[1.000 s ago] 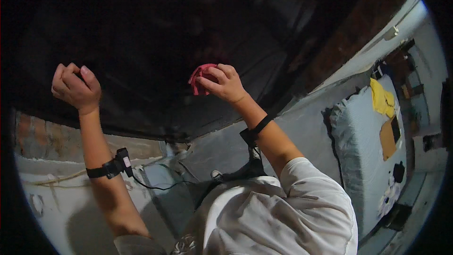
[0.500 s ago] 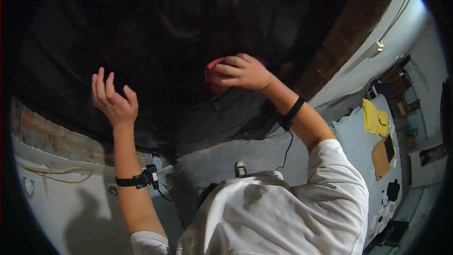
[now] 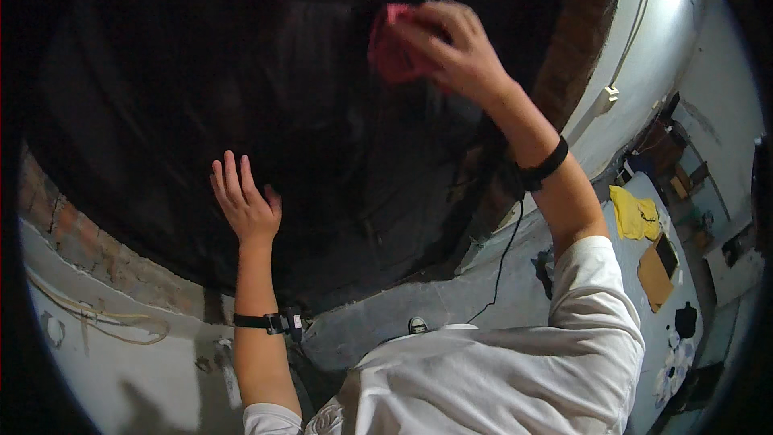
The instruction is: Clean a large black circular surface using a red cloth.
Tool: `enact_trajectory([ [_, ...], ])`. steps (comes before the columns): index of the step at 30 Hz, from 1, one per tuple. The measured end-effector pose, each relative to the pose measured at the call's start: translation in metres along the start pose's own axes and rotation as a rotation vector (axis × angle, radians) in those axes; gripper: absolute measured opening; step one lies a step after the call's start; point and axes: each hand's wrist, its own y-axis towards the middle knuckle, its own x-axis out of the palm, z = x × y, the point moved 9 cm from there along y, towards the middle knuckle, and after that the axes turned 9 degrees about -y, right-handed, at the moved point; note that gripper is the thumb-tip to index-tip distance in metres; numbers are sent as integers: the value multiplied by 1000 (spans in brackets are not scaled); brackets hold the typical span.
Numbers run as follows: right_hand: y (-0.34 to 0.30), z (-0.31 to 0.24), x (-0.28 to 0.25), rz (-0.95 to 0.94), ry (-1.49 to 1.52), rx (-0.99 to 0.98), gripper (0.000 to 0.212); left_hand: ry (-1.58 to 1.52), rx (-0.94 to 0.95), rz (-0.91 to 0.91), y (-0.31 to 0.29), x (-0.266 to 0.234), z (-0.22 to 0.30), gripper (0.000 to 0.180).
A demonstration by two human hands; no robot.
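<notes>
A large, dark, glossy surface (image 3: 314, 161) fills most of the view in front of me, with faint pale streaks or reflections on it. My right hand (image 3: 459, 44) has its fingers closed over a bunched red cloth (image 3: 396, 52), which is at the upper middle of the dark surface. Lower and to the left, my left hand (image 3: 248, 203) is bare, its fingers stretched upward and thumb apart. The palm faces the dark surface; whether it touches cannot be made out. Both wrists carry black straps.
Brickwork (image 3: 72, 221) borders the dark surface at left, above a pale wall with a loose yellowish cable (image 3: 113, 316). A black cable (image 3: 509, 262) hangs from my right wrist. At right, a bluish-covered bed or table bears a yellow cloth (image 3: 634, 213) and brown cardboard (image 3: 656, 278).
My right hand has moved up with the red cloth, slightly to the right. The left hand has shifted right and a little lower, its fingers straighter. The whole view has tilted.
</notes>
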Motion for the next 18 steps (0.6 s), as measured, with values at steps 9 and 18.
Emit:
enact_trajectory([
  [9, 20, 21, 37, -82, -105, 137, 86, -17, -24, -23, -7, 11, -8, 58],
  [18, -79, -72, 58, -86, 25, 250, 76, -3, 19, 1, -19, 21, -18, 62],
])
